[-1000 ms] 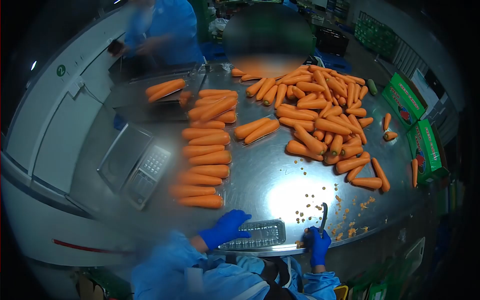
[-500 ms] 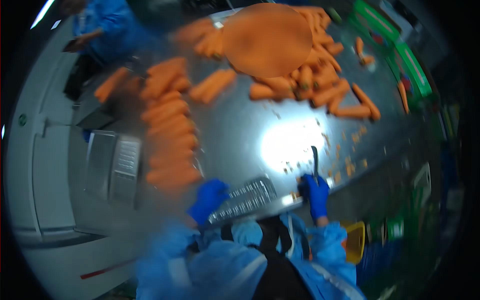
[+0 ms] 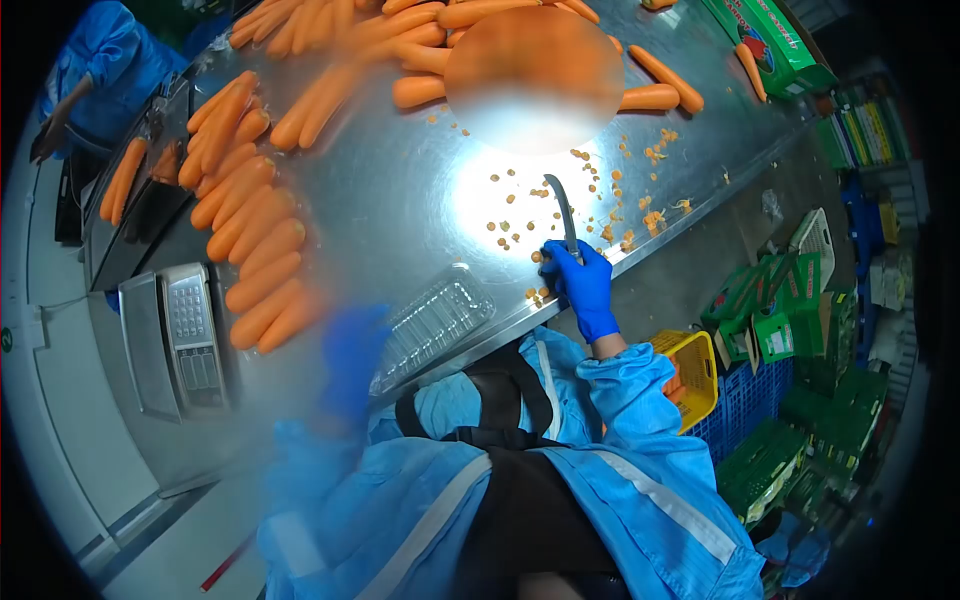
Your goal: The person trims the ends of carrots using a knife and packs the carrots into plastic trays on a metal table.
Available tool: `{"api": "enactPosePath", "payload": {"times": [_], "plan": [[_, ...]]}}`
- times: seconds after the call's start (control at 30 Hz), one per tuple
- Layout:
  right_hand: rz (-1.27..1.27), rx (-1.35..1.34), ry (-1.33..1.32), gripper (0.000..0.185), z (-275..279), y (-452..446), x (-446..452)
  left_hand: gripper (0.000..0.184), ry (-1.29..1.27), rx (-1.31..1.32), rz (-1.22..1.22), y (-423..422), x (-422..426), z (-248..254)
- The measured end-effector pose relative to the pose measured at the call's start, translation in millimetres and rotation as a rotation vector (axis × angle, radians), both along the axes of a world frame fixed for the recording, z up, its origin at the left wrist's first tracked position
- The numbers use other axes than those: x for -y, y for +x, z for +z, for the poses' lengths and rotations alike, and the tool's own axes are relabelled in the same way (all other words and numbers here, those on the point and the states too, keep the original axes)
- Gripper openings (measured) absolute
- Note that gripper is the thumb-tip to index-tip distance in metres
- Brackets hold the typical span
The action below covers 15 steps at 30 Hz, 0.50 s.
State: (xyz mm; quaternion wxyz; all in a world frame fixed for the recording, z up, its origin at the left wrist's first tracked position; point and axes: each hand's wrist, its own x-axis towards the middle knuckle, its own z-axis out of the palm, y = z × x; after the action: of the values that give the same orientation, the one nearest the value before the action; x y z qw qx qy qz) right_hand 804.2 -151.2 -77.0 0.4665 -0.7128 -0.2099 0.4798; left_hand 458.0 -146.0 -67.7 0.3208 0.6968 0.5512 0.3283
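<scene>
My right hand [image 3: 584,285], in a blue glove, is closed round the handle of a small knife with a curved dark blade [image 3: 562,208]. The blade points away from me over the steel table [image 3: 400,190]. My left hand [image 3: 352,350], gloved too, is smeared and hazy; its fingers cannot be made out. It is beside the left end of a clear plastic tray [image 3: 440,312] at the table's near edge. Left of it, several carrots [image 3: 262,245] lie side by side in a long row. Small carrot trimmings [image 3: 507,226] are scattered near the knife.
More carrots [image 3: 420,55] lie at the far side, partly hidden by a blurred disc. A scale [image 3: 195,325] stands at left, with another person [image 3: 110,70] beyond. Green cartons [image 3: 775,50] stand far right. A yellow crate [image 3: 705,375] holding carrots is beside me, below the edge.
My view has tilted and turned, so the table and carrots appear higher and further left. My right hand still holds the knife. My left hand has become more smeared beside the tray.
</scene>
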Motion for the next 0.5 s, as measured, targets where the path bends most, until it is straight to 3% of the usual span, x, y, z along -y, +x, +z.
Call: {"api": "enactPosePath", "payload": {"times": [0.5], "plan": [[-0.026, 0.009, -0.006, 0.024, -12.8, 3.8, 2.2, 0.026, -0.114, -0.166, -0.077, -7.6, -14.6, 12.9]]}}
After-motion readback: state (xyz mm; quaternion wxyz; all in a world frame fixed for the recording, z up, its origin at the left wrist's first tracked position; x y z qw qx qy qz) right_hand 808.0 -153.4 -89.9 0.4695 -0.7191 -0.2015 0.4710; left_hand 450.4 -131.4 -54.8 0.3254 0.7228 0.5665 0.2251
